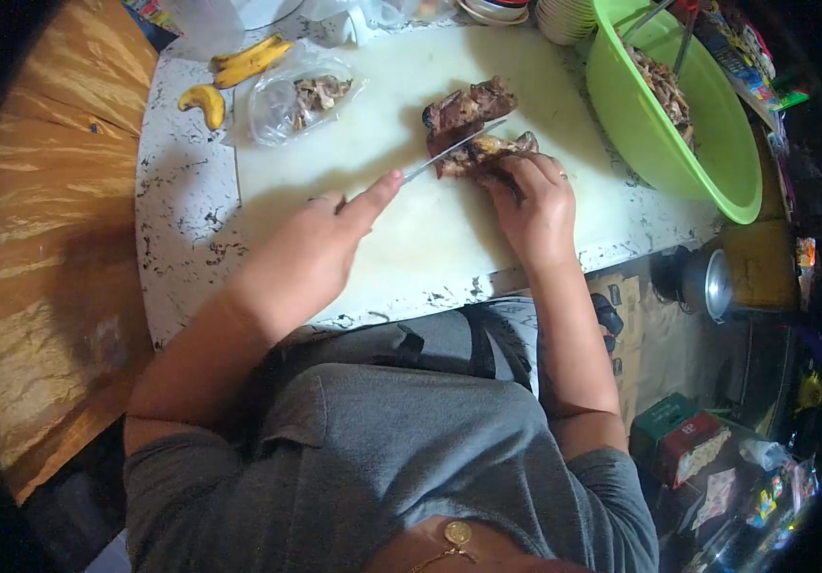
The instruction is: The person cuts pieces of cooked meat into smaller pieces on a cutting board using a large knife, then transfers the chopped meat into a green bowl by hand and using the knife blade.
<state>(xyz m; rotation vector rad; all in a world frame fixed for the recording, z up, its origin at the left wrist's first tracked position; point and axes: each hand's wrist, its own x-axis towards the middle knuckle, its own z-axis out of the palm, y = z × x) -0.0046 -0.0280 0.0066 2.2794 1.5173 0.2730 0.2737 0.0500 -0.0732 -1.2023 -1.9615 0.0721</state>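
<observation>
My left hand [310,251] grips a knife, with the index finger stretched along it. The thin knife blade [454,148] slants up to the right, over cooked, browned meat. My right hand [536,200] has its fingers curled on the nearer piece of meat [486,149], which shows a yellowish patch. Just beyond the blade lies another dark piece of meat [472,106]. Both pieces rest on a large pale cutting board [382,222]. My fingers hide the lower right end of the nearer piece, and the knife's handle is covered by my left hand.
A green plastic basin [669,168] with shredded meat [661,89] and metal utensils stands at the right. At the upper left are a clear plastic bag [274,107] of scraps and several bananas [249,61]. Stacked bowls [566,18] stand at the back. The table's front edge [382,313] borders my body.
</observation>
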